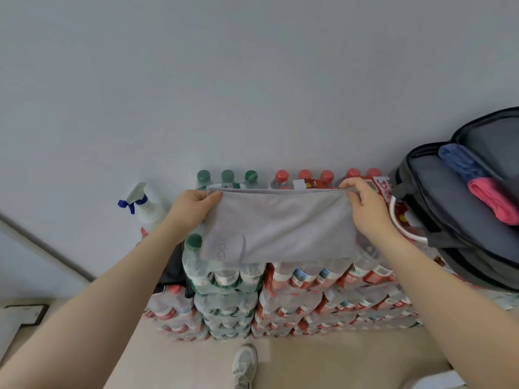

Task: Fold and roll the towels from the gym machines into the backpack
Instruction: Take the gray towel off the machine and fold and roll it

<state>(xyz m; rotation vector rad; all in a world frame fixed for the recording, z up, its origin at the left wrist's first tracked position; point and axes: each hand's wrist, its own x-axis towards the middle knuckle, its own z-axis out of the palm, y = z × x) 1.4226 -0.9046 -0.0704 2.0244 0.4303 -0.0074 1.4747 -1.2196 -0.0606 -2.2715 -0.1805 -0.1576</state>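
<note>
Towel [278, 228], grey w/ a faint logo at its lower left corner, hangs folded over in mid-air above stacked shrink-wrapped packs of bottles [280, 290], its top hem pulled level betw. two hands. Left hand [191, 206] pinches the upper left corner, thumb on the near face, fingers behind the cloth. Right hand [362, 203] pinches the upper right corner, fingers curled over the hem; both forearms reach fwd, roughly parallel.

Risks, as judged: the surface beneath is bottle caps, uneven, so a fold laid down there could skew and the roll come out loose; a weak pinch at either corner could let the layers slide apart; a trailing edge could catch a cap.

Backpack [438, 209] lies open at right atop the packs, a blue roll [457, 161] and a pink roll [494, 200] already inside. Spray bottle [146, 206] stands at left by the wall [252, 80]; a shoe [245, 366] shows on the floor below.
</note>
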